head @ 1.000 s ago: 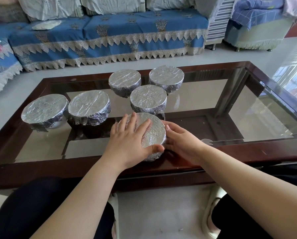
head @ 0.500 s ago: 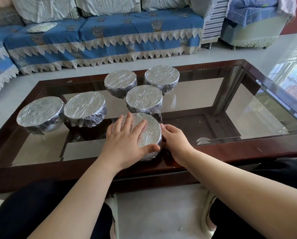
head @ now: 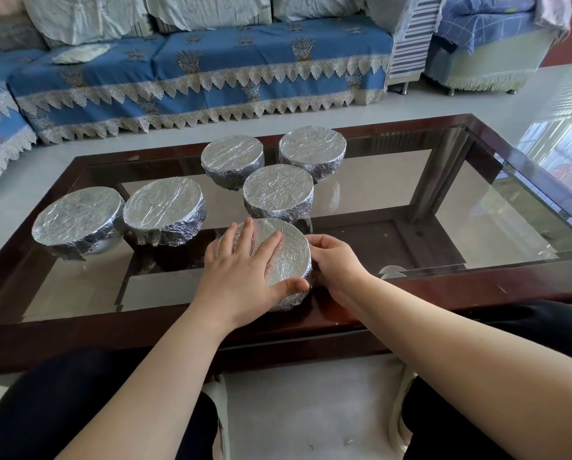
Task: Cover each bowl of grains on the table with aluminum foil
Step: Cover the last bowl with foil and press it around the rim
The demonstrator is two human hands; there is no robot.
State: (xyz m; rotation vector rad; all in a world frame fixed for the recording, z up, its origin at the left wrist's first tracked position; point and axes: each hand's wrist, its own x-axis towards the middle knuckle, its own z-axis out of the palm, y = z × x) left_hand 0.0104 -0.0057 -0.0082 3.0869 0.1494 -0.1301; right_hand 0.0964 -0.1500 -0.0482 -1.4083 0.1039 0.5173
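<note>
Several foil-covered bowls stand on the glass coffee table [head: 477,288]. The nearest bowl [head: 289,260] sits at the front edge between my hands. My left hand [head: 241,272] lies flat on its foil top, fingers straight, thumb pressed against the near side. My right hand [head: 336,265] cups the bowl's right side, with fingers curled over the foil at the rim. Behind stand a middle bowl [head: 278,190], two at the back [head: 233,154] [head: 312,147] and two on the left [head: 165,207] [head: 78,220]. Their contents are hidden under the foil.
The table has a dark wooden frame, and its right half of glass is bare. A small white object [head: 390,271] shows at the glass edge near my right wrist. A blue-covered sofa [head: 211,64] and an armchair [head: 483,48] stand beyond. My knees are below the table's front edge.
My right hand's fingers have curled further round the nearest bowl's right rim. The left hand stays pressed on the foil top. The view shifted slightly.
</note>
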